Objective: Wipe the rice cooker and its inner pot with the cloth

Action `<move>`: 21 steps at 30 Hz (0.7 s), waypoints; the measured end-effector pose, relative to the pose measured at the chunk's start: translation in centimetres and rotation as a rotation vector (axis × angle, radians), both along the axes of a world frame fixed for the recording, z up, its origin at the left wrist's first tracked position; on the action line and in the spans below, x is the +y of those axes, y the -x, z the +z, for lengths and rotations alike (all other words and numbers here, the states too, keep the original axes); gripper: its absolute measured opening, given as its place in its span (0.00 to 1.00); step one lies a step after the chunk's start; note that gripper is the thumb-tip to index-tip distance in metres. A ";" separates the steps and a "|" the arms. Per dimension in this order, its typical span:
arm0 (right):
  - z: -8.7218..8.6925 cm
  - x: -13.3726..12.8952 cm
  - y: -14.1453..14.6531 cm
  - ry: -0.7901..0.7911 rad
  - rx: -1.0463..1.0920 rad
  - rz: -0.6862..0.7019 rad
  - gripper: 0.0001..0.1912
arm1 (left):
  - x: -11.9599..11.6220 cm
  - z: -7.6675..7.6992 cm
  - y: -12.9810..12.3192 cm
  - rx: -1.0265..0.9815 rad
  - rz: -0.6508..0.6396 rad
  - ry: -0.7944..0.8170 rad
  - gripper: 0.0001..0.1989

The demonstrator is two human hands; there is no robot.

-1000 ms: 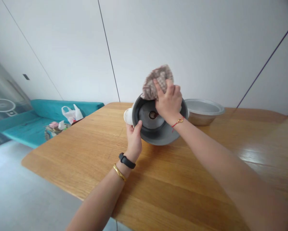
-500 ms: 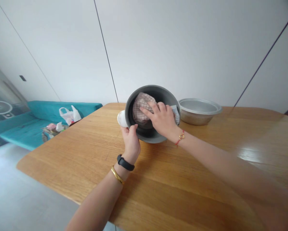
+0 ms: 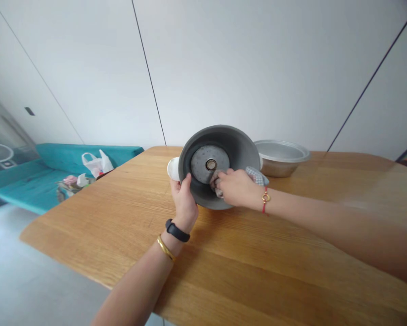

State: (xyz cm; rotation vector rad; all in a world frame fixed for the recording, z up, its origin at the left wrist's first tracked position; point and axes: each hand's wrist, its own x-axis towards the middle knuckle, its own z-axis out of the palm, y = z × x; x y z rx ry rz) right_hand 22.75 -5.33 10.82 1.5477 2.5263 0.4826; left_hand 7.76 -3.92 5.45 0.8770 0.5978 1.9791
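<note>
A grey-lined rice cooker body (image 3: pixel 240 149) with a white outside is tilted so its inside faces me; a metal heating plate (image 3: pixel 200 163) with a round centre knob shows at its bottom. My left hand (image 3: pixel 185 199) grips its rim at the left, thumb inside, beside a white handle piece (image 3: pixel 173 169). Bunched in my right hand (image 3: pixel 236 186) is a checked cloth (image 3: pixel 257 175), pressed against the lower right of the inner wall. Part of the cloth sticks out behind the hand over the rim.
On the wooden table (image 3: pixel 128 217), a metal basin (image 3: pixel 281 157) with a translucent lid stands behind to the right. A teal sofa (image 3: pixel 67 156) at the left holds a white plastic bag (image 3: pixel 98 164) and small items. A white wall (image 3: pixel 258 68) rises behind the table.
My right hand has moved from the bottom of the cooker to its lower right wall, bunching the cloth and uncovering the heating plate. My left hand keeps its hold on the rim.
</note>
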 end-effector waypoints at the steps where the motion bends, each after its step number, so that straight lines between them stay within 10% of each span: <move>1: 0.7 0.2 -0.7 -0.042 -0.065 -0.035 0.15 | -0.1 0.1 0.0 0.003 -0.004 -0.003 0.19; 6: 5.8 3.0 -3.7 -0.319 -0.058 0.116 0.22 | -0.5 0.4 -0.4 0.047 -0.034 -0.022 0.21; 13: 8.7 7.2 -2.0 -0.132 0.396 0.653 0.18 | 0.1 0.2 0.3 0.005 -0.041 0.009 0.25; 21: 3.9 6.6 -1.4 -0.368 0.243 0.039 0.29 | 0.3 0.5 0.7 -0.012 -0.021 0.057 0.23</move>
